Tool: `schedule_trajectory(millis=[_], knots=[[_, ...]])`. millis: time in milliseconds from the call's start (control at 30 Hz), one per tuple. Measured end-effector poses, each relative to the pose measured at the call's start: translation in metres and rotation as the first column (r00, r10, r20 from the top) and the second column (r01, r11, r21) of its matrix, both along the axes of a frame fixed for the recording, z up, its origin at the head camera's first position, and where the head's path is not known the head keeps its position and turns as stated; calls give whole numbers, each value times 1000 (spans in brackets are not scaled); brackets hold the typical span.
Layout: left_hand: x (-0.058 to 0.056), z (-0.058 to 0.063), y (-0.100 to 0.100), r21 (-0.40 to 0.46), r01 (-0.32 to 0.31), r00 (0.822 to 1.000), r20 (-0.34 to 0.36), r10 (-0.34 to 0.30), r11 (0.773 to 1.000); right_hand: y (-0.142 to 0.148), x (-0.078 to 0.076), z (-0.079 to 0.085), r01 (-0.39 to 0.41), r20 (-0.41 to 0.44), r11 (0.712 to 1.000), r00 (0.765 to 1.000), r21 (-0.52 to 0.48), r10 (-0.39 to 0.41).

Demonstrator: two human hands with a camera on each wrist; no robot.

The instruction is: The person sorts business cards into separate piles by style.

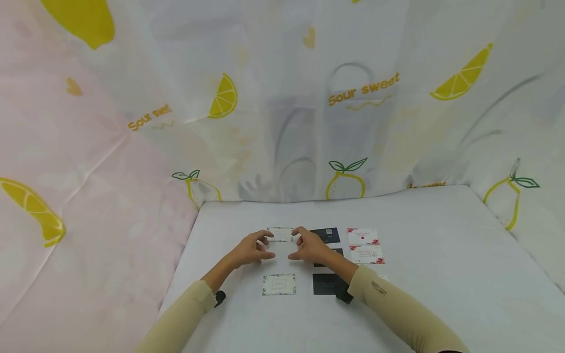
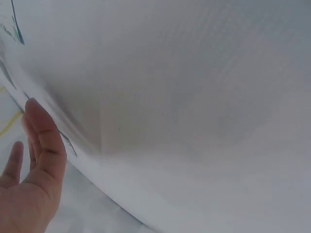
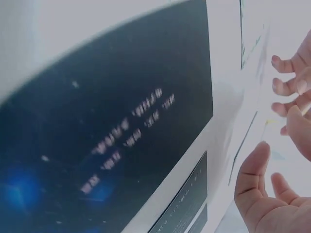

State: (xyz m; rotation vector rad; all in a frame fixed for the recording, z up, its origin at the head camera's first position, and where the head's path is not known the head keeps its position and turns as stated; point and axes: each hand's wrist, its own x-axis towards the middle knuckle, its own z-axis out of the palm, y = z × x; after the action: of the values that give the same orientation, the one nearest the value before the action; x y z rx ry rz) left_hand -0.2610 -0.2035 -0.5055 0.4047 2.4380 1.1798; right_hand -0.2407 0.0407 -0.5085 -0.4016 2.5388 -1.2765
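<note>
A white card with a leafy border (image 1: pixel 280 234) lies at the far end of the left column of cards. My left hand (image 1: pixel 249 249) is at its left side, fingers bent loosely, thumb apart from them. On the opposite side, my right hand (image 1: pixel 312 246) has its fingertips right at the card's right edge, thumb also apart. Nothing shows between the fingers of either hand. The left wrist view has the left hand (image 2: pixel 36 170) with fingers gently curved. A second leafy-bordered card (image 1: pixel 279 285) lies nearer, below both hands.
Right of the leafy cards runs a column of black cards (image 1: pixel 324 284), partly covered by the right hand and forearm. Beyond it are white cards with red flowers (image 1: pixel 363 236). Everything lies on a white-covered table (image 1: pixel 441 274), with a lemon-print curtain (image 1: pixel 282 98) behind.
</note>
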Motion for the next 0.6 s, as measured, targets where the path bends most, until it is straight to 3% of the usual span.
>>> schedule_trajectory(millis=[233, 600], knots=[[9, 4, -5, -20, 20, 1000, 5, -20, 1000, -2, 11, -2, -43, 30, 999, 999, 24, 42], [34, 1, -6, -143, 45, 999, 30, -41, 989, -9, 30, 0, -126, 9, 987, 992, 100, 126]])
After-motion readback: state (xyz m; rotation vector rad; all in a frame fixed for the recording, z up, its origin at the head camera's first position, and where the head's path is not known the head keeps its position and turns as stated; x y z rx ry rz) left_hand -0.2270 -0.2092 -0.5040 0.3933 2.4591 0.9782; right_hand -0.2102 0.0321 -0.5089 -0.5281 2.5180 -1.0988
